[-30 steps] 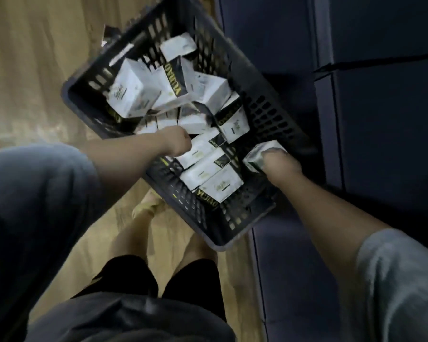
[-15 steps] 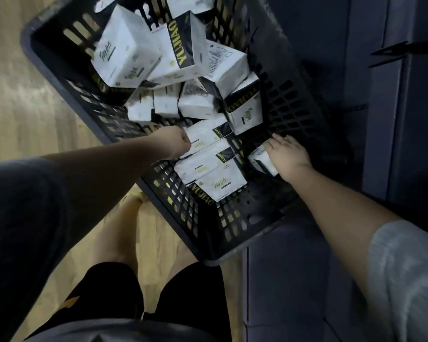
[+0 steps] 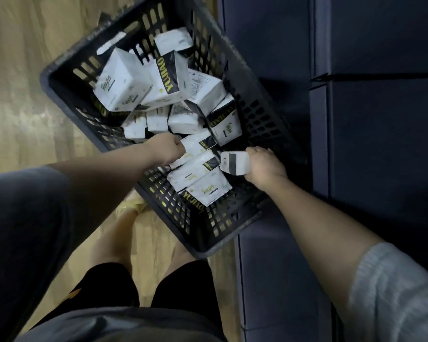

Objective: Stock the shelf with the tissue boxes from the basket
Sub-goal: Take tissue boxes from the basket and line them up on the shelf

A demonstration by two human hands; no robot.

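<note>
We are looking down into the black slatted basket [image 3: 67, 77], which sits on the wood floor [image 3: 22, 70] just beside dark blue units [image 3: 381, 144] that we take to be the shelf. White tissue packs with black and yellow lettering lie jumbled inside; a looser heap [image 3: 158, 82] toward the far end, three flat ones [image 3: 200, 178] side by side at the near end. Our right hand [image 3: 265, 166] has fingers and thumb wrapped round one end of a small pack [image 3: 234, 162], which looks raised a little above the basket floor, near the right wall. Our left hand [image 3: 168, 150] is curled at the end of another pack [image 3: 198, 145] lying among the near row; the fingers are hidden behind the knuckles, so we judge it a grip but cannot confirm the thumb's place. Handling estimate: the packs appear to be soft film-wrapped tissue, not stiff card, judging by rounded corners and creased faces; so light, compressible, not fragile, and the film probably a little slippery. Best hold, we think, is across the short end or round the narrow waist, squeezing enough to dent the tissue slightly so the film does not slide. One pack per hand seems easy; stacking several risks them skating off each other. Most of the stock is in the basket, so the task looks to be at an early stage.
</note>
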